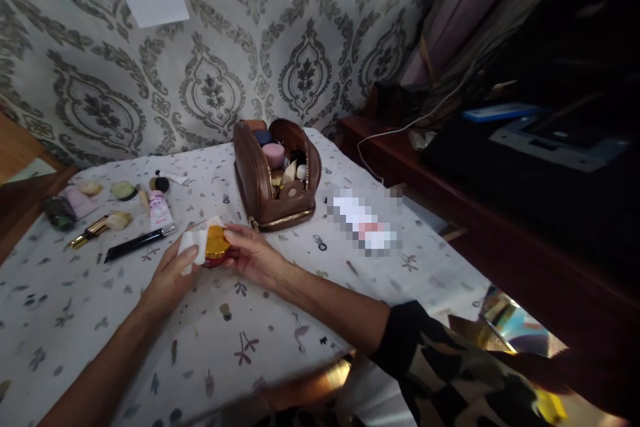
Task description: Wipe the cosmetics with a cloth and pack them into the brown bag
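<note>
Near the middle of the patterned tablecloth, my left hand (173, 275) is closed on a white cloth or tissue (194, 247). My right hand (257, 257) grips a small round container (217, 244) with a shiny gold top and a reddish lower part. The white piece touches the container's left side. Just behind my hands stands a brown leather bag (255, 180), unzipped, with a pink round item (273, 155), a blue one and other small things inside.
Left of my hands lie a black slim case (137, 245), a pink tube (160, 211), gold sticks (90, 232), a green round item (123, 191) and a dark bottle (60, 212). A blurred-out item (367, 223) lies right of the bag. Dark furniture (500, 253) borders the right side.
</note>
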Demonstrator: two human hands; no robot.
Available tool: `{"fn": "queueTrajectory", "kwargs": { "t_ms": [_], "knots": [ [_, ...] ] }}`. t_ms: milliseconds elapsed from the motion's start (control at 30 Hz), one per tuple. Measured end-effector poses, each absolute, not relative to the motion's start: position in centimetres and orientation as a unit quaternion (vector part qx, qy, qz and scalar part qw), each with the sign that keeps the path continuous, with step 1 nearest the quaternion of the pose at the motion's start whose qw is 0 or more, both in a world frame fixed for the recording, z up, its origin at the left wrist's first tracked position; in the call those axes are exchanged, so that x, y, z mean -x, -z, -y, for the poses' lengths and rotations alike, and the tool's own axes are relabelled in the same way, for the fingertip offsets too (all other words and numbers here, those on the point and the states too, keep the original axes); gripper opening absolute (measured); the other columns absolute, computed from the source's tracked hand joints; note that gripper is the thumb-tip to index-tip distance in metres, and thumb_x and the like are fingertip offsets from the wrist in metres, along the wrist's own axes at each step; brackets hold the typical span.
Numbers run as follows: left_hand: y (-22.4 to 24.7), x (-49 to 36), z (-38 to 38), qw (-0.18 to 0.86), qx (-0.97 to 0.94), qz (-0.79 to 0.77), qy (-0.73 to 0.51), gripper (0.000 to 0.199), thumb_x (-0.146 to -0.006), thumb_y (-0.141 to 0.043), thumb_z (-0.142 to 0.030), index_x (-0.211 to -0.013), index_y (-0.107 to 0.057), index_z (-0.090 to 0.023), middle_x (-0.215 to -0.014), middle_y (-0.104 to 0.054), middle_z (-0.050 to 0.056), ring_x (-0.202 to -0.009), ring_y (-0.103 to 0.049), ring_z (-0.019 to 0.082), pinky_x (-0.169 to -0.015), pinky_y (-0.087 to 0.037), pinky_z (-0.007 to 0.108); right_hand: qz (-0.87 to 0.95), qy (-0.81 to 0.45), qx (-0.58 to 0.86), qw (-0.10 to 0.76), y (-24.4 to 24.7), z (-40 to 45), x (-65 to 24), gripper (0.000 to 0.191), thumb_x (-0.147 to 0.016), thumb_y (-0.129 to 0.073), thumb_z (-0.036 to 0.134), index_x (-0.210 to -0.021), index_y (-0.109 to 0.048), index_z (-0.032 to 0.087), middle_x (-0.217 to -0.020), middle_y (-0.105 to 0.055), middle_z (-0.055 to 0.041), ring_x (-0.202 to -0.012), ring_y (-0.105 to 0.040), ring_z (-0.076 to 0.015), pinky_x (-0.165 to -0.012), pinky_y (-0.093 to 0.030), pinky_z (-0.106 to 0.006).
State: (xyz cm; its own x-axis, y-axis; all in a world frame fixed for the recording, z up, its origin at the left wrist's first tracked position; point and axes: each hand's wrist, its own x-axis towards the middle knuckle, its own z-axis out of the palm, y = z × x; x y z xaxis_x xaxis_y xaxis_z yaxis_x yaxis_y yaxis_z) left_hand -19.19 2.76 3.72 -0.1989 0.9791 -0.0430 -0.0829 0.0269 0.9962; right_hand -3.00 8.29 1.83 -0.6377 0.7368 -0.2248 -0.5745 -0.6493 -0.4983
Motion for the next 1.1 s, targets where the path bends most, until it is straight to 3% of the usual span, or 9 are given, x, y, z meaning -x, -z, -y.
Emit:
{"fn": "queueTrajectory", "kwargs": {
  "t_ms": [167,367,467,633,733,867,1100],
  "knots": [
    [-4.5,18.0,-2.1,0.393,-0.527,-0.566,-0.498,0.065,-0.072,-0.078,-0.046,-0.129,-0.060,-0.022,-0.116,-0.069,0.007,-0.106,-0.065,0.026,-0.092,-0.053,0.033,0.196,-0.891,0.194,0.361,-1.5,-8.4,2.8,0.044,-0.060,-0.092,0.037,-0.089,-0.065,0.017,-0.077,-0.069,0.0015,-0.068,-0.061,-0.0098,-0.059,-0.046,-0.021],
    [-4.1,17.8,-2.1,0.269,-0.439,-0.678,-0.524,0.056,-0.082,-0.061,-0.063,-0.116,-0.068,-0.018,-0.115,-0.071,0.009,-0.115,-0.062,0.028,-0.100,-0.050,0.034,0.233,-0.902,0.199,0.304,-1.5,-8.2,2.7,0.049,-0.063,-0.089,0.043,-0.096,-0.062,0.020,-0.080,-0.069,0.0021,-0.063,-0.062,-0.0119,-0.053,-0.046,-0.023],
    [-3.7,18.4,-1.9,0.318,-0.383,-0.705,-0.505,0.059,-0.078,-0.064,-0.066,-0.112,-0.071,-0.018,-0.111,-0.073,0.009,-0.114,-0.064,0.031,-0.097,-0.052,0.035,0.239,-0.899,0.199,0.308,-1.6,-8.2,2.8,0.051,-0.061,-0.090,0.044,-0.096,-0.063,0.019,-0.082,-0.069,0.0014,-0.063,-0.063,-0.0123,-0.051,-0.045,-0.022],
    [-3.6,19.3,-1.3,0.426,-0.427,-0.644,-0.471,0.072,-0.062,-0.079,-0.063,-0.118,-0.070,-0.018,-0.102,-0.077,0.011,-0.110,-0.067,0.035,-0.088,-0.058,0.038,0.252,-0.891,0.178,0.334,-1.7,-8.3,2.8,0.049,-0.059,-0.090,0.049,-0.085,-0.067,0.015,-0.073,-0.066,0.0023,-0.061,-0.056,-0.0076,-0.044,-0.032,-0.017],
    [-4.1,19.3,-1.3,0.453,-0.503,-0.592,-0.437,0.079,-0.061,-0.082,-0.056,-0.129,-0.065,-0.018,-0.117,-0.073,0.012,-0.116,-0.064,0.036,-0.093,-0.056,0.038,0.250,-0.886,0.188,0.343,-1.7,-8.3,2.9,0.051,-0.057,-0.091,0.052,-0.084,-0.068,0.015,-0.073,-0.067,0.0019,-0.065,-0.058,-0.0092,-0.050,-0.039,-0.018],
    [-4.2,19.0,-1.7,0.436,-0.544,-0.574,-0.429,0.074,-0.069,-0.078,-0.050,-0.133,-0.062,-0.016,-0.125,-0.069,0.012,-0.113,-0.065,0.033,-0.095,-0.054,0.037,0.235,-0.887,0.185,0.352,-2.0,-8.1,3.1,0.052,-0.052,-0.093,0.048,-0.084,-0.069,0.015,-0.078,-0.070,0.0014,-0.073,-0.062,-0.0104,-0.067,-0.050,-0.021],
    [-3.9,17.9,-2.3,0.338,-0.466,-0.616,-0.537,0.062,-0.067,-0.078,-0.053,-0.118,-0.070,-0.018,-0.110,-0.074,0.009,-0.108,-0.066,0.029,-0.095,-0.053,0.036,0.261,-0.912,0.165,0.271,-2.3,-7.5,2.8,0.050,-0.054,-0.094,0.042,-0.087,-0.069,0.015,-0.076,-0.073,-0.0005,-0.070,-0.069,-0.0128,-0.062,-0.048,-0.021]
  ]
}}
